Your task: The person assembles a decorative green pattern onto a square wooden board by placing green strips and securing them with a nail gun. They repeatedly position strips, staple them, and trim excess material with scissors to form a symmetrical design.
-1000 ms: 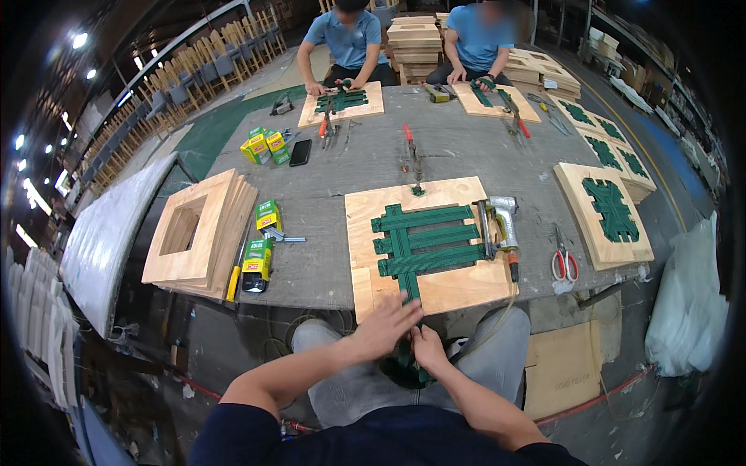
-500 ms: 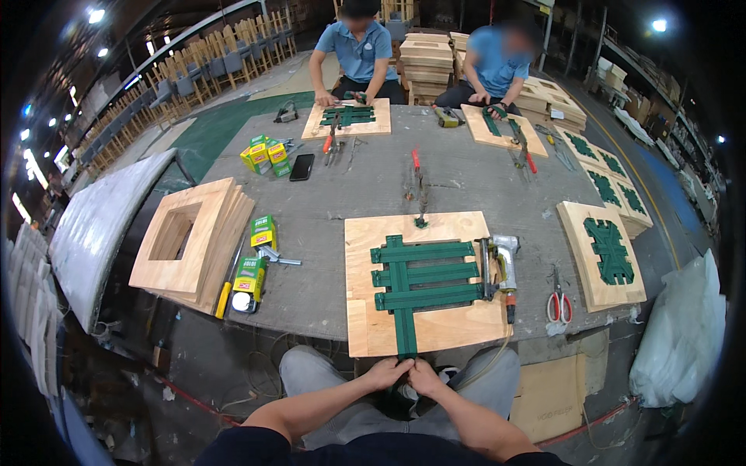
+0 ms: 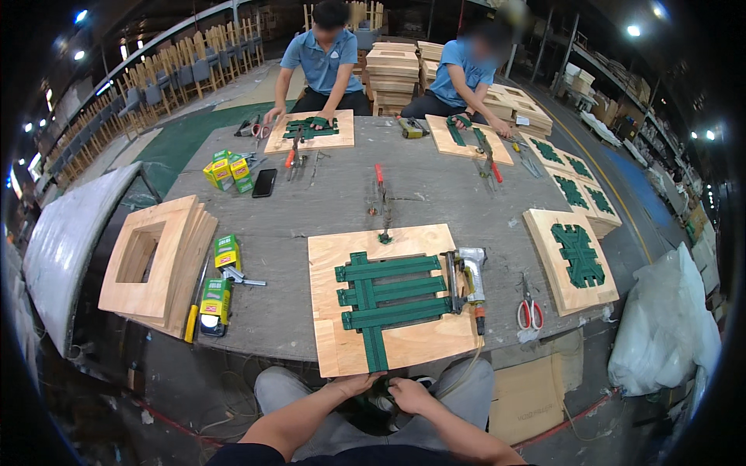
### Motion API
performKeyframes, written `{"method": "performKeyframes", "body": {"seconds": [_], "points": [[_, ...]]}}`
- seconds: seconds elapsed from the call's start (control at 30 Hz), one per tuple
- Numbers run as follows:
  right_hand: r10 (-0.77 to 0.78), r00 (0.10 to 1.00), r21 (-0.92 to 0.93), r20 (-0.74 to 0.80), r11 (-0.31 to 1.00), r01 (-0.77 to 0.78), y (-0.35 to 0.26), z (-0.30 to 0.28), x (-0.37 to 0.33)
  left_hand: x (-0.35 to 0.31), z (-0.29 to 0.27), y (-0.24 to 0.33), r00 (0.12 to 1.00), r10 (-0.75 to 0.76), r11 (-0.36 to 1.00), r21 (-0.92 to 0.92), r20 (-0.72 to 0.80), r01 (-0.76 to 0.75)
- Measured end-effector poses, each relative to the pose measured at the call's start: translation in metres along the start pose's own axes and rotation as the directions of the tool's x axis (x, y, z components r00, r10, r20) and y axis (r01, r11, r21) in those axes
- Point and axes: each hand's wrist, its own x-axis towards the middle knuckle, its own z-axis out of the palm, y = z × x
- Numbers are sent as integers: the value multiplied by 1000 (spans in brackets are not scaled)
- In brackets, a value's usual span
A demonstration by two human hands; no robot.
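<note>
A square wooden frame lies on the table in front of me. Three green webbing straps run side to side across its opening. A lengthwise green webbing strap weaves through them and hangs over the front edge. My left hand is closed at that edge around the strap's hanging end, its fingertips partly hidden. Just right of it, my right hand pinches the dark lower part of the strap. A staple gun rests on the frame's right side. A red-handled clamp stands at the frame's far edge.
Scissors and a finished webbed frame lie to the right. Stacked frames, staple boxes and a yellow-handled tool are at left. A phone lies farther back. Two people work across the table.
The view has shifted, moving the table contents leftward. My hands have drawn slightly apart, the left one closer under the frame's edge. The far-left person's hand now reaches toward scissors.
</note>
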Motion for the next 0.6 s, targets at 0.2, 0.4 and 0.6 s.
{"method": "performKeyframes", "body": {"seconds": [0.2, 0.4, 0.6], "points": [[-23, 771, 199, -637, 961, 194, -9, -173, 2, 1, -5, -1, 999, -19, 976, 219, 29, 12], [340, 783, 183, -521, 940, -287, 14, -284, 97, 7, 3, -5, 997, 60, 997, -40, -40, -62], [334, 842, 567, -423, 823, -41, 34, -288, 120, 15, -2, -4, 994, 63, 977, 198, 93, -81]]}}
